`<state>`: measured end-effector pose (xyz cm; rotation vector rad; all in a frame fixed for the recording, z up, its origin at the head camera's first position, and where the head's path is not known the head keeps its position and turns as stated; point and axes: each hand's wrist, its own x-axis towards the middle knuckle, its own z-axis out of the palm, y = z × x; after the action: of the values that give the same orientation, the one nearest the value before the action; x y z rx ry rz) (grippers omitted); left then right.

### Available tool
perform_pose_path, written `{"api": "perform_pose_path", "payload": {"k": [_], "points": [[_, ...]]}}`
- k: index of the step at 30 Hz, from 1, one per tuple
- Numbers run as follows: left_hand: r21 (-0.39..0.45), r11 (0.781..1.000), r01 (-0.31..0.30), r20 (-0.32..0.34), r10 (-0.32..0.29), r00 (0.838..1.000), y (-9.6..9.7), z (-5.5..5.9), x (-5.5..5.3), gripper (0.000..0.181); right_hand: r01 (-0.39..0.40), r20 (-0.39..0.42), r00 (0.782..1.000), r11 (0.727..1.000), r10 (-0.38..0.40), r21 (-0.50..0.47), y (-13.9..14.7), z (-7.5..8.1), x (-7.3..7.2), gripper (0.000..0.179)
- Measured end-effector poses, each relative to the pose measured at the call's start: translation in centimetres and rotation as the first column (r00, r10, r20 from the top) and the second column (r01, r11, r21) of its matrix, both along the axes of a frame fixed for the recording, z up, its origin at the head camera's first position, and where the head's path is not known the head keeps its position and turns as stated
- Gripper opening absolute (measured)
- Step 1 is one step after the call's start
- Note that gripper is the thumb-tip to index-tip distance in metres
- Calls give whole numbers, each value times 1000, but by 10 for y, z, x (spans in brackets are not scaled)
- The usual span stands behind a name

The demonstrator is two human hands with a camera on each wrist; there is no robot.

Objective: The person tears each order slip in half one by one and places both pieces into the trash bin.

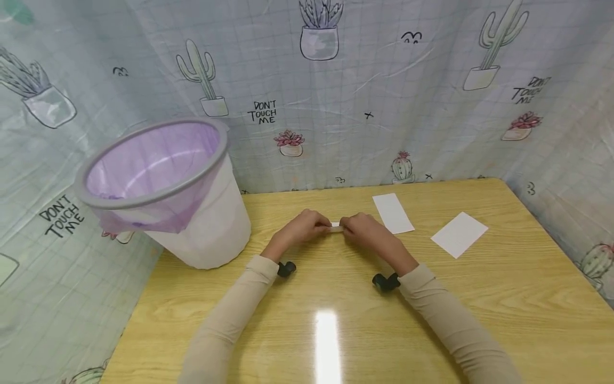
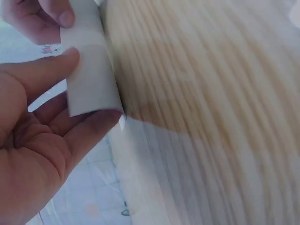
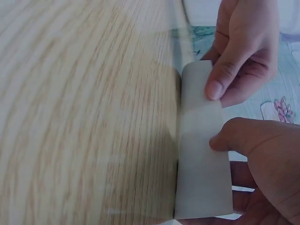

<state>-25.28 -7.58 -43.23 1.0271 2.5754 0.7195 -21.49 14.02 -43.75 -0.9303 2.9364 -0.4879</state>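
Note:
A sheet of white paper [image 1: 336,228], its edge curled over, is held between both hands just at the table's surface. My left hand [image 1: 305,226] pinches one end of it, thumb on top and fingers beneath. My right hand [image 1: 365,230] grips the other end in the same way. In the left wrist view the curled paper [image 2: 91,77] shows a rounded bend toward the wood and an open end beside the left fingers. The right wrist view has both thumbs pressing on the flat upper side of the paper [image 3: 201,140].
Two more white sheets lie to the right, a long one [image 1: 393,213] and a squarer one [image 1: 459,234]. A white bin [image 1: 218,224] with a grey rim and purple liner stands at the left on the wooden table [image 1: 268,330]. A printed curtain [image 1: 336,133] hangs behind.

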Motion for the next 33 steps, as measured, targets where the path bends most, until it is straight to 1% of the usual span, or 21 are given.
{"api": "perform_pose_path", "payload": {"k": [3,6,10,15,19,23,26,30,33], "points": [[45,997,-70,16,69,997,3,-1,0,18,-3,-41,999,1000,2,-21,3,-1,0,13],[69,992,-102,30,100,995,5,0,1,20,22,-52,998,998,-25,-52,4,-1,1,13],[76,991,-108,55,104,993,8,1,1,21,79,-33,996,991,-83,-107,8,0,0,14],[76,989,-127,86,121,989,10,3,2,24,81,-60,994,978,-94,-194,9,-3,-1,14],[119,985,-125,96,113,989,10,2,5,23,90,-64,992,958,-111,-272,7,-2,4,14],[168,977,-132,92,118,989,8,-1,8,23,104,-69,989,942,-133,-320,7,-2,8,13],[237,960,-149,89,132,987,7,0,12,23,92,-93,987,930,-133,-357,8,-2,9,12],[358,920,-157,45,151,987,7,3,14,21,64,-142,981,907,-134,-416,8,2,7,11],[421,891,-170,8,184,983,9,4,14,20,53,-164,976,894,-140,-444,7,7,7,10]]}}
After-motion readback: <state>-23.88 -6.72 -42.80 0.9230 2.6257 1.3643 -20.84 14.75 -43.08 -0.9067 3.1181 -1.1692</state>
